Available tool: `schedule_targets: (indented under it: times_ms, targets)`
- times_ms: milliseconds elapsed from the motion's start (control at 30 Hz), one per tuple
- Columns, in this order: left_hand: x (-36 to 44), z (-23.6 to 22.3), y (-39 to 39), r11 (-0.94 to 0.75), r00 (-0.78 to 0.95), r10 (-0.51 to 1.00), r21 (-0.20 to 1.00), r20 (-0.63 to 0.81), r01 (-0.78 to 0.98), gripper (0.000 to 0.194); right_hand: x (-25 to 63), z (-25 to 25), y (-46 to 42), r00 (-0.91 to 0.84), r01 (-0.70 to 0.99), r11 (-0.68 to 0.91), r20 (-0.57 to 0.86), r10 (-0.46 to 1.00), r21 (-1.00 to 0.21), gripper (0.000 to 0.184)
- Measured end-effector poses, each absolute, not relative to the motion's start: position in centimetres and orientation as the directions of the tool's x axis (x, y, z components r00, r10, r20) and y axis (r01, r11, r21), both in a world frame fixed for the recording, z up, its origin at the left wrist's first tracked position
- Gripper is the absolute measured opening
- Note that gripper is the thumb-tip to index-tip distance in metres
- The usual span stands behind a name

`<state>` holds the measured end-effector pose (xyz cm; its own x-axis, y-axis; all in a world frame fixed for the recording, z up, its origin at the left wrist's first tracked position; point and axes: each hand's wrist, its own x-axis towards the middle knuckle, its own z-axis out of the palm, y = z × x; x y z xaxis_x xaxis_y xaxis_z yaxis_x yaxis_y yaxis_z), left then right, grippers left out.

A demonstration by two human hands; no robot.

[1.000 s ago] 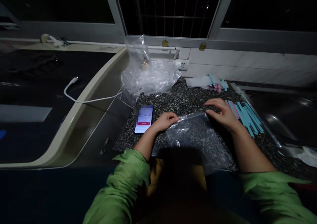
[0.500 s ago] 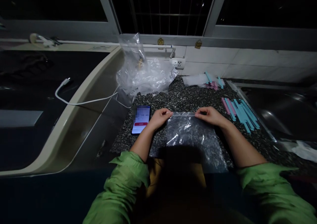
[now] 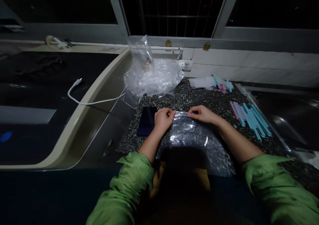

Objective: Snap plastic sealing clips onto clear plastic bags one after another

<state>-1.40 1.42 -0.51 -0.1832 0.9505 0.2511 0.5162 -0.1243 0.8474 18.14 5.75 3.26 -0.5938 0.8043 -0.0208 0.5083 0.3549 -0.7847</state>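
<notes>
A clear plastic zip bag lies flat on the speckled dark countertop, its top edge away from me and its lower part in shadow. At that edge's left end, my left hand pinches the plastic between thumb and fingers. My right hand grips the same edge further right, a short gap from the left. Just left of my left hand lies a phone with its screen dark.
Blue and pink strips lie in a pile at the right, beside a metal sink. Behind are white packets with more strips and a crumpled clear plastic bag. A white cable crosses the left side.
My right hand has moved left along the bag's top edge, closer to my left hand. The phone's screen was lit with a timer and is now dark. The view has shifted slightly.
</notes>
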Motion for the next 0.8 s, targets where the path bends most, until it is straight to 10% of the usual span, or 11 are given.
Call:
schedule_targets:
  times_ms: [233,533,800]
  targets:
    - [-1.64,-0.53,1.00,-0.101,-0.238,0.904,0.718,0.356,0.689,0.019,18.26,2.13,5.56,-0.565,0.488,0.335,0.001,0.825,-0.806,0.027]
    - [-0.82,-0.51,1.83,-0.057,-0.069,0.995,0.988,0.068,0.143,0.009,18.41,2.50,5.07,-0.545,0.461,0.323,0.024,0.838,-0.827,0.029]
    - [-0.79,-0.53,1.69,-0.065,-0.078,0.994,0.986,0.077,0.155,0.009,18.59,2.25,5.15,-0.550,0.480,0.323,0.007,0.835,-0.816,0.030]
